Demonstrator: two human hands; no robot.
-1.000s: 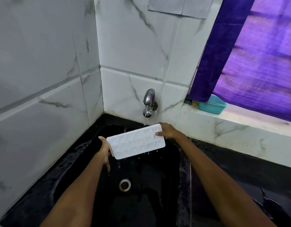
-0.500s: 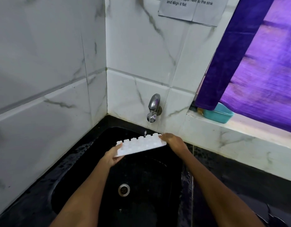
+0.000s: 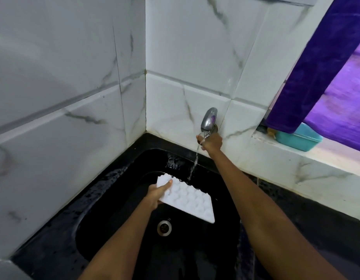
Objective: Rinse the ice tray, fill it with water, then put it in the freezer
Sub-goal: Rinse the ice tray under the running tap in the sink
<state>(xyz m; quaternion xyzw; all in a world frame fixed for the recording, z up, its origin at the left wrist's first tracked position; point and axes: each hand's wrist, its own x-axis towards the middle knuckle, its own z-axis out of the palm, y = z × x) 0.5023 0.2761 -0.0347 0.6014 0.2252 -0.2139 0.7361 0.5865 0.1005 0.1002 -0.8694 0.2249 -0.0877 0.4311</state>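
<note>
Left hand [image 3: 157,194] clamps ice tray [image 3: 188,199] at its far-left end, long axis running near-right; right hand [image 3: 211,141] grips tap [image 3: 209,120], stream falling just beyond tray.

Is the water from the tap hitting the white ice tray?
Cannot tell. In the head view the water stream ends right at the far edge of the ice tray, held by the left hand; contact or gap isn't plain.

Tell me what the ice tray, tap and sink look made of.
Ice tray: matte white plastic by its look, with moulded rounded bumps. Tap: polished metal, probably chromed, with bright reflections. Sink: glossy black, wet; stone, composite or enamel, cannot tell.
</note>
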